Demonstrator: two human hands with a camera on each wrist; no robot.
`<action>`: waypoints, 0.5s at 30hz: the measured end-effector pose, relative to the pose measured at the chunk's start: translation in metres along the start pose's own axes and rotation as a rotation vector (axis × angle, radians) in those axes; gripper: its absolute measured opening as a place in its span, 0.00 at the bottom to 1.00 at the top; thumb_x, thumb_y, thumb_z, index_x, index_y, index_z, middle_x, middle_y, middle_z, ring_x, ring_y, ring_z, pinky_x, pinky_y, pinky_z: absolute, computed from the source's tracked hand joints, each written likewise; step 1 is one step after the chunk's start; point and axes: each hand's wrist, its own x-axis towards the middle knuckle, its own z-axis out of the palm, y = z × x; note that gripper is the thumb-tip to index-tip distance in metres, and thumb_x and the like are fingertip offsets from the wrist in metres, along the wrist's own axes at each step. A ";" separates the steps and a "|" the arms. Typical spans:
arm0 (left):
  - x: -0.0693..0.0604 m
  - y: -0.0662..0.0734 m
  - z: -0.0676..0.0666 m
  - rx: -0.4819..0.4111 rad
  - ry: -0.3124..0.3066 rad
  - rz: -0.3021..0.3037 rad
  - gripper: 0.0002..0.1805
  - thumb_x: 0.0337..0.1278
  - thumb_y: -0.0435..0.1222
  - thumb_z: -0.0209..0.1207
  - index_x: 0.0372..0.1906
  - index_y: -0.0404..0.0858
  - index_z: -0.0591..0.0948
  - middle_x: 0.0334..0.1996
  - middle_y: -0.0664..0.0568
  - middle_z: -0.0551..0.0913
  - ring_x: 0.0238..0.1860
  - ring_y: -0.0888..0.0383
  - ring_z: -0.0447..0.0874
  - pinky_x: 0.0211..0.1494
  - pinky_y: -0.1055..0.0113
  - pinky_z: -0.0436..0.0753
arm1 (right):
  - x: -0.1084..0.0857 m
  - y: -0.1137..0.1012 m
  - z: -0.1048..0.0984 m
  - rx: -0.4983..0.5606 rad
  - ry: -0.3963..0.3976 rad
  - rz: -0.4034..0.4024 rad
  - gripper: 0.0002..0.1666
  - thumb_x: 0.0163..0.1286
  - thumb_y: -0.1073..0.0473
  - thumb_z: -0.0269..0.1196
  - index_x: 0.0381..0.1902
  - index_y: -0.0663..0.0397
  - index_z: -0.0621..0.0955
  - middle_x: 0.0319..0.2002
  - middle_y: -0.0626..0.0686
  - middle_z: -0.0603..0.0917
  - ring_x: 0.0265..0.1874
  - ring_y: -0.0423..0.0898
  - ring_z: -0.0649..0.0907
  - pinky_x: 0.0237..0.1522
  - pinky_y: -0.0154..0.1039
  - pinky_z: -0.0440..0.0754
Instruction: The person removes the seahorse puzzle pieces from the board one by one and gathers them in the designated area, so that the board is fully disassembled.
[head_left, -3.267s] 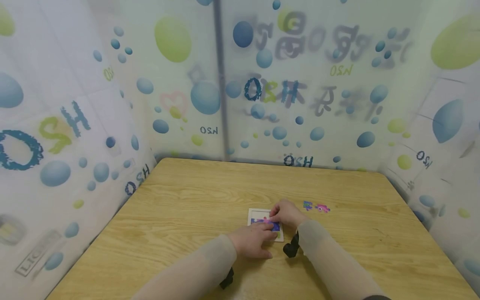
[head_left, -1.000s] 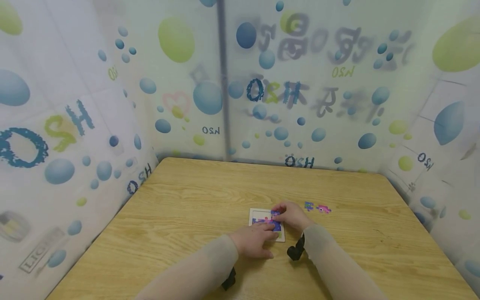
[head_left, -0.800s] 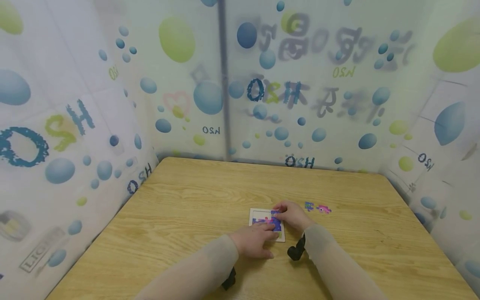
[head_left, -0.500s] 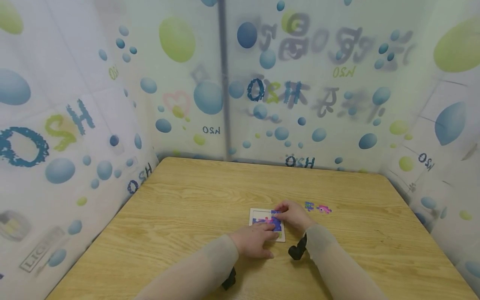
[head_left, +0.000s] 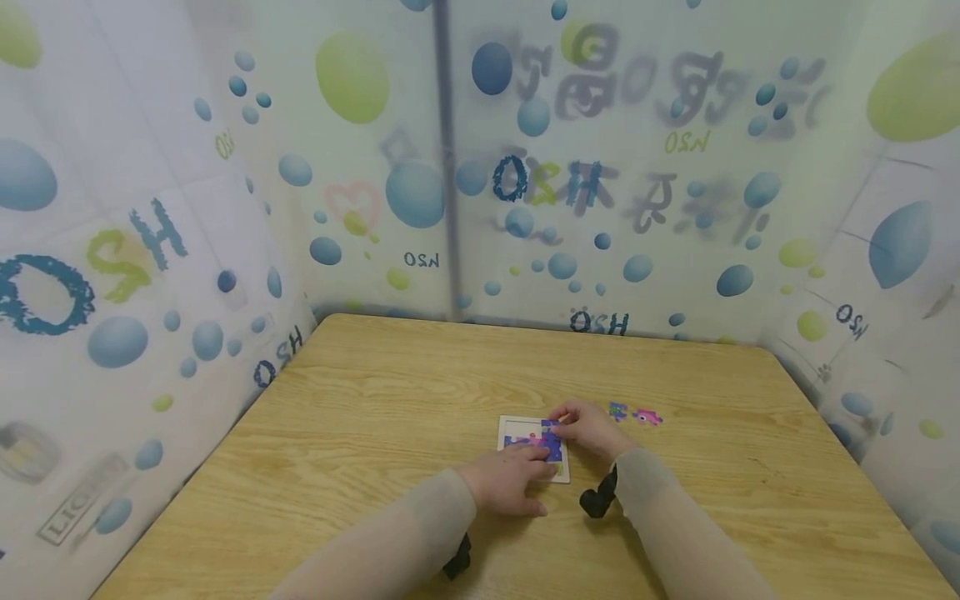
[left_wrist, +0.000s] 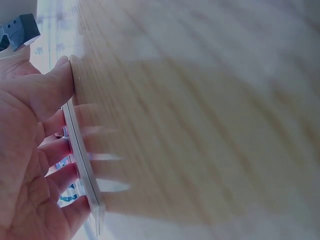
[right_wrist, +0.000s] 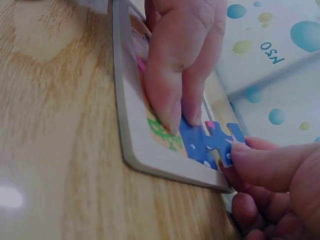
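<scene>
- One wooden table (head_left: 405, 375) bears it all.
- My left hand (head_left: 506, 481) lies spread over the puzzle tray (right_wrist: 132, 120), steadying it, I judge.
- My right hand (head_left: 588, 429) pinches a blue piece (right_wrist: 220, 142) between thumb and finger.
- That piece is at the tray's far right corner: a fitting step, I think, calling next for pressing it level. Earlier my fingers hid it; now it shows.
- A pink piece (head_left: 647, 417) and smaller blue-green piece (head_left: 617, 411) lie loose beyond, unmoved.
</scene>
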 end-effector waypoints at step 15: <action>-0.001 0.000 -0.002 -0.025 -0.018 -0.005 0.34 0.60 0.57 0.57 0.69 0.51 0.69 0.73 0.54 0.60 0.72 0.49 0.56 0.72 0.58 0.60 | -0.002 0.003 -0.003 0.225 -0.016 0.038 0.10 0.66 0.66 0.62 0.45 0.57 0.81 0.36 0.53 0.79 0.35 0.48 0.73 0.35 0.37 0.69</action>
